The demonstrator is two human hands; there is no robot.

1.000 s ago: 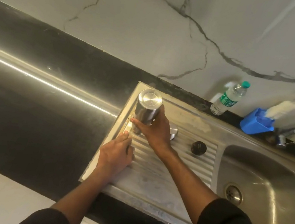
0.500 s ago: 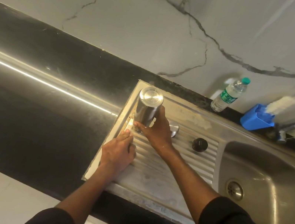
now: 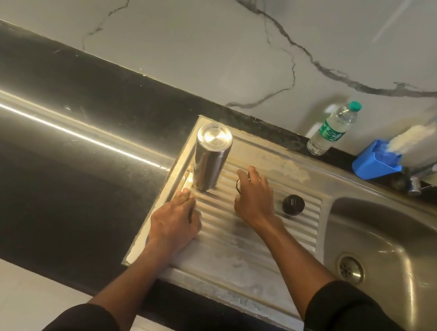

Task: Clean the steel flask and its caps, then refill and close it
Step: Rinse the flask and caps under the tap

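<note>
Drainboard (image 3: 239, 258): one flask (image 3: 208, 161) inverted, one black cap (image 3: 293, 204); left hand (image 3: 174, 223) flat, right hand (image 3: 255, 197) covering something unclear.

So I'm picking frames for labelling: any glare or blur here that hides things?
Head view: a bright glare streak crosses the black counter and flares beside the flask; the brush at the right edge is smeared; the black cap reads clearly.

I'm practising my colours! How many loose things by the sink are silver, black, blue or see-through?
Silver: 1, the upside-down steel flask
Black: 1, the round black cap
Blue: 2, the blue plastic holder and the blue-handled white-bristle brush
See-through: 1, the clear plastic water bottle with green cap
Total: 5
</note>
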